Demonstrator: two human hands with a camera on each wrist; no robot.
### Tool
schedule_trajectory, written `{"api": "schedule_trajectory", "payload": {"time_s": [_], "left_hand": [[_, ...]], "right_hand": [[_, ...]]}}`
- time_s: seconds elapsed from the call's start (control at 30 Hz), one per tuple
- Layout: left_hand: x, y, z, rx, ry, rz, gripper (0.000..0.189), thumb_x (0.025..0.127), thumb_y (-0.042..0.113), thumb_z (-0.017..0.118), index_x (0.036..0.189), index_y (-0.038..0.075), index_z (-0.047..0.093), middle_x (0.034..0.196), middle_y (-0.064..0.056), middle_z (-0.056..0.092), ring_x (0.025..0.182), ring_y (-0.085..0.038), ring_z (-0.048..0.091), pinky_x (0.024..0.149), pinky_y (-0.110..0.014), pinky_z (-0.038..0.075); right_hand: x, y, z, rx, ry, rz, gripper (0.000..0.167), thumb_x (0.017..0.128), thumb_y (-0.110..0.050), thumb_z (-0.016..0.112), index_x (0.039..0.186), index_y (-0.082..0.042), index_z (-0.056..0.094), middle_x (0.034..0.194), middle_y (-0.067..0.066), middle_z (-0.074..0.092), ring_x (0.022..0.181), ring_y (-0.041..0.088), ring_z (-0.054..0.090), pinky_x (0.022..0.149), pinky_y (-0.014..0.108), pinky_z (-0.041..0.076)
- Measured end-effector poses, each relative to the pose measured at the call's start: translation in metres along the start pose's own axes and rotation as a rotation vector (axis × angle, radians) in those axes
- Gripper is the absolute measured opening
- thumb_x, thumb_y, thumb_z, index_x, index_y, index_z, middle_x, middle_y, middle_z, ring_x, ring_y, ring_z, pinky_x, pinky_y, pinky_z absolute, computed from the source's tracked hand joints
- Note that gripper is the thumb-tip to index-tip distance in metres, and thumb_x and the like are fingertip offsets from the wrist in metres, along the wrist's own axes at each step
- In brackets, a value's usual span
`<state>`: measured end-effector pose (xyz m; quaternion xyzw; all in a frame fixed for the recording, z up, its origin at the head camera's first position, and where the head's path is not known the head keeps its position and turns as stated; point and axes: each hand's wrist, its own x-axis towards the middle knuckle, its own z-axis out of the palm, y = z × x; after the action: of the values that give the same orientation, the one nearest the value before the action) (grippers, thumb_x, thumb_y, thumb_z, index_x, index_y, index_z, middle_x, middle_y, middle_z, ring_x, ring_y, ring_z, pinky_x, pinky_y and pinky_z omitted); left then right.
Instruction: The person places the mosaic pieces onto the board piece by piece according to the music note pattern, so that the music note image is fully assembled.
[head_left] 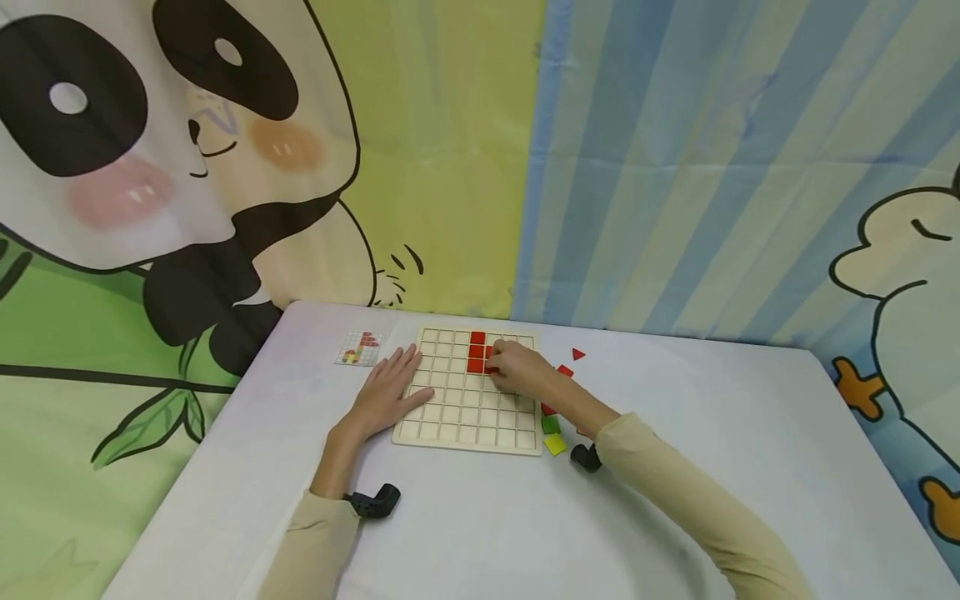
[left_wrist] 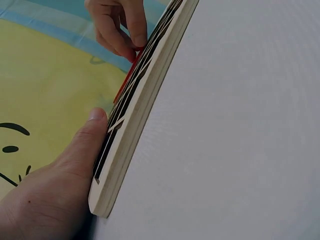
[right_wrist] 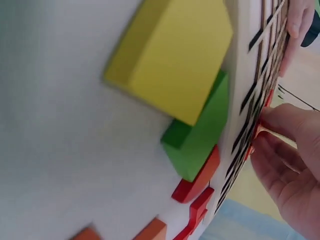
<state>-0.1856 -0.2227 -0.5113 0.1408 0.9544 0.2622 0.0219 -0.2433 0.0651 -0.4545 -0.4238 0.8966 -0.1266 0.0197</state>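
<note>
A wooden grid board lies on the table with several red square tiles set in its upper middle cells. My right hand is over these cells, thumb and fingertips pinching a red tile at the board's surface; the fingers partly cover it. In the right wrist view, red shows at the tips of the right thumb and fingers. Fingers spread, my left hand rests along the board's left edge. Its thumb lies over the frame in the left wrist view.
A small pattern card lies beyond the left hand. Along the board's right side are a yellow block, a green block and several red pieces, including a red triangle. Printed cloth hangs behind the white table.
</note>
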Motion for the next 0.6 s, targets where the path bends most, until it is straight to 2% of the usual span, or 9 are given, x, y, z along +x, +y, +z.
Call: {"api": "schedule_trajectory", "payload": {"time_s": [0.1,0.2,0.43,0.6], "left_hand": [[0.0,0.0,0.0,0.0,-0.002,0.004,0.085,0.102,0.052,0.058,0.164,0.005,0.025,0.173,-0.013,0.017,0.162,-0.035,0.01,0.13,-0.058,0.008],[0.0,0.001,0.0,-0.005,-0.002,0.006,0.084,0.102,0.051,0.059,0.164,0.005,0.025,0.173,-0.012,0.017,0.162,-0.035,0.01,0.13,-0.057,0.008],[0.001,0.0,0.001,0.004,-0.006,-0.001,0.085,0.102,0.053,0.057,0.164,0.006,0.024,0.174,-0.011,0.015,0.162,-0.034,0.009,0.13,-0.056,0.007],[0.001,-0.003,0.001,-0.001,-0.007,-0.002,0.085,0.102,0.053,0.058,0.164,0.006,0.024,0.174,-0.012,0.015,0.162,-0.035,0.009,0.13,-0.057,0.007]], "right_hand": [[-0.008,0.002,-0.006,-0.001,-0.007,0.05,0.031,0.099,-0.013,0.069,0.129,-0.005,0.071,0.118,0.013,0.066,0.098,0.023,0.065,0.073,0.029,0.058],[-0.021,0.008,-0.014,0.019,-0.01,0.107,0.04,0.099,-0.015,0.07,0.138,-0.006,0.065,0.126,0.014,0.066,0.106,0.025,0.066,0.079,0.034,0.059],[-0.059,0.029,-0.032,0.023,0.016,0.144,0.044,0.096,-0.015,0.075,0.137,-0.003,0.064,0.125,0.016,0.067,0.105,0.028,0.066,0.084,0.039,0.062],[-0.074,0.041,-0.035,0.007,-0.025,0.232,0.043,0.095,-0.014,0.075,0.135,-0.003,0.066,0.127,0.017,0.066,0.113,0.032,0.065,0.091,0.045,0.061]]}}
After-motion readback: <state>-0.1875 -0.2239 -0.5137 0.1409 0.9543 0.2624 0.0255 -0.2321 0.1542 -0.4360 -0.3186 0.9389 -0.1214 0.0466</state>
